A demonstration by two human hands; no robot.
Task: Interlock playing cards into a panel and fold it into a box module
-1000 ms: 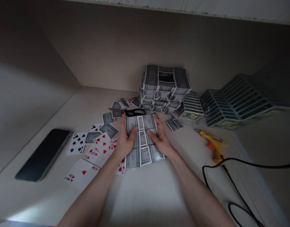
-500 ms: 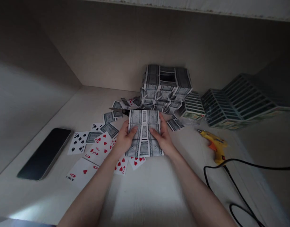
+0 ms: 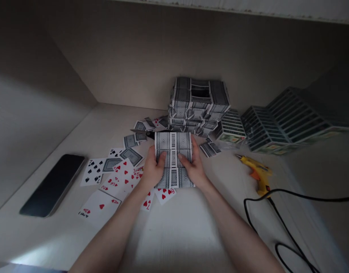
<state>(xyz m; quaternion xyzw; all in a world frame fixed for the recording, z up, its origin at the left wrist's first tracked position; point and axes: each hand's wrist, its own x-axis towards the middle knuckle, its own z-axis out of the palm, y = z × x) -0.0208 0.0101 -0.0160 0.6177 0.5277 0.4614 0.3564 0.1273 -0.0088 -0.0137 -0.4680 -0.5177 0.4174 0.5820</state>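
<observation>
Between my hands is a panel of joined playing cards [image 3: 173, 142], grey patterned backs facing up, in three columns with a narrower middle one. My left hand [image 3: 153, 167] grips its left edge, thumb flat on top. On the opposite edge my right hand [image 3: 194, 163] does the same, its thumb near the middle column. The fingers below are mostly hidden. Loose face-up cards [image 3: 124, 174], mainly hearts, lie partly under the panel and my left forearm. Just beyond the panel, scissors [image 3: 150, 134] point left, their handles partly covered.
Behind stands a box built of cards [image 3: 199, 104] with an opening on top. Stacked card packs [image 3: 298, 121] fill the back right. A yellow glue gun [image 3: 258, 172] with a black cable [image 3: 299, 198] lies right. A phone [image 3: 53, 185] rests at left. Card scraps [image 3: 210, 148] lie near my right hand.
The panel's lower left edge has shifted slightly right and its columns look straighter. Both hands keep hold of it. The whole view has drifted a little.
</observation>
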